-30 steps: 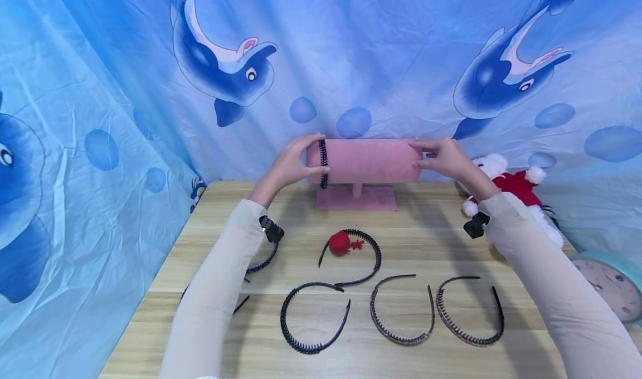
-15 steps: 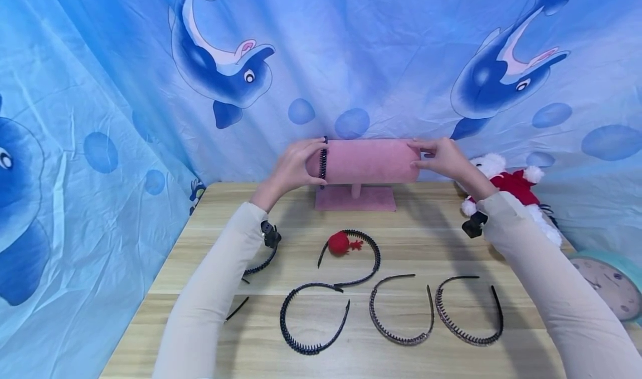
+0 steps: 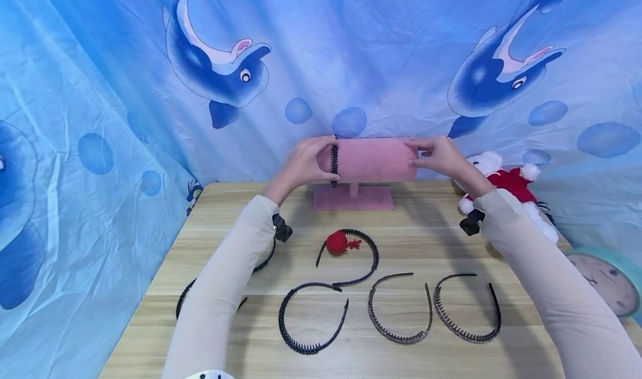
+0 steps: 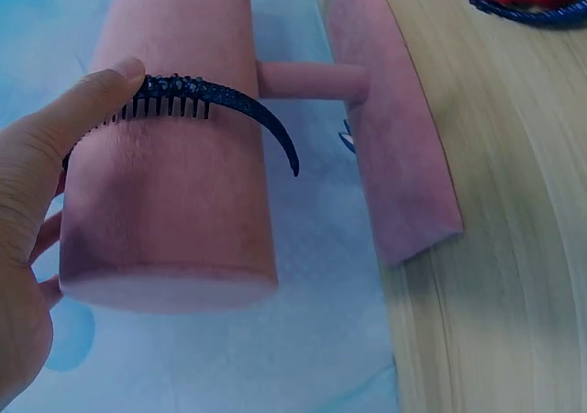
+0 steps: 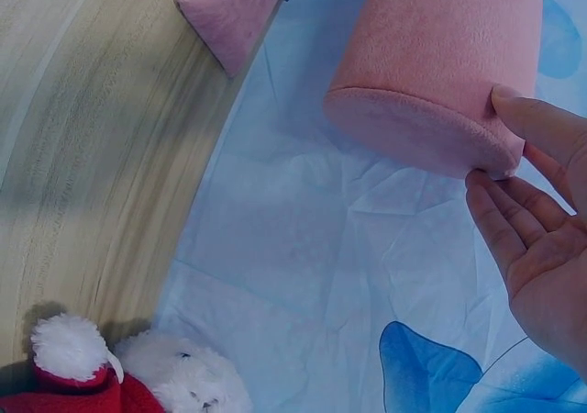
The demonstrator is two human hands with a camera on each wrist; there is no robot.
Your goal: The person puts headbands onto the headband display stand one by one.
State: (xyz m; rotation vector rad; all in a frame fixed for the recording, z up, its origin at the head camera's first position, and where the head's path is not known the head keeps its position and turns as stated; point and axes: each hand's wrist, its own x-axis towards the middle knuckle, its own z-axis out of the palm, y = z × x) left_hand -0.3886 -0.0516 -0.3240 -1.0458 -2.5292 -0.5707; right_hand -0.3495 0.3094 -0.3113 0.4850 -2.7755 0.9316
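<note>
A pink padded roll (image 3: 376, 159) lies level on its pink stand (image 3: 353, 198) at the table's back. Round its left part sits a dark toothed headband (image 3: 334, 164), which my left hand (image 3: 305, 164) pinches between thumb and fingers. In the left wrist view the thumb of my left hand (image 4: 37, 165) presses the beaded top of the headband (image 4: 215, 94), teeth against the roll (image 4: 174, 202). My right hand (image 3: 442, 159) grips the roll's right end; in the right wrist view the thumb and fingertips of my right hand (image 5: 550, 239) touch the rim of the roll (image 5: 440, 64).
On the wooden table (image 3: 411, 239) lie several headbands, among them a black one (image 3: 282, 317), two brownish ones (image 3: 398, 340) and one with a red ornament (image 3: 337, 243). A white plush toy in red (image 3: 511, 184) and a round teal-edged object (image 3: 602, 281) are at the right.
My left hand and the headband have moved to the right along the roll. My right hand keeps its grip on the roll's end.
</note>
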